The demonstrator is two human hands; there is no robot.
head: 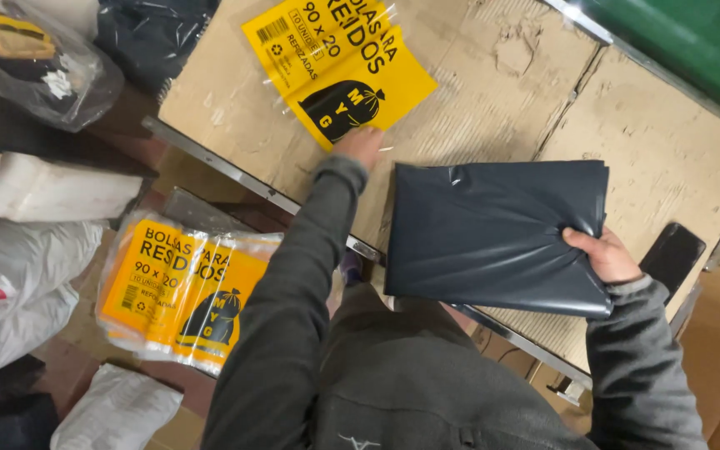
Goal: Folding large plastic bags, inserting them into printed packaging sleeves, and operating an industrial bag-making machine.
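Cardboard, worn and scuffed, covers the desk [493, 92] that fills the upper right of the frame, edged by a metal strip running diagonally from the upper left toward the lower right. In the middle right lies a folded stack of dark grey plastic bags [493, 233], flat on the cardboard and overhanging the metal edge slightly. The right hand [603, 254] has its grip clamped on the right edge of that stack, thumb on top and the other fingers hidden beneath, so the plastic wrinkles around it. The left hand [360, 146] reaches up the centre of the frame in a grey sleeve; its fingers rest on the lower corner of a clear sleeve with a yellow printed insert [339, 71], lying flat at the top centre. Whether that grip pinches the sleeve or only presses on it cannot be told.

A black phone-like slab [671, 254] sits just beside the right hand, at the desk's right edge. In the lower left, off the desk, lies a pile of yellow packs [177, 287], with white plastic bags [18, 292] around it and a clear bag [35, 62] in the upper left corner.
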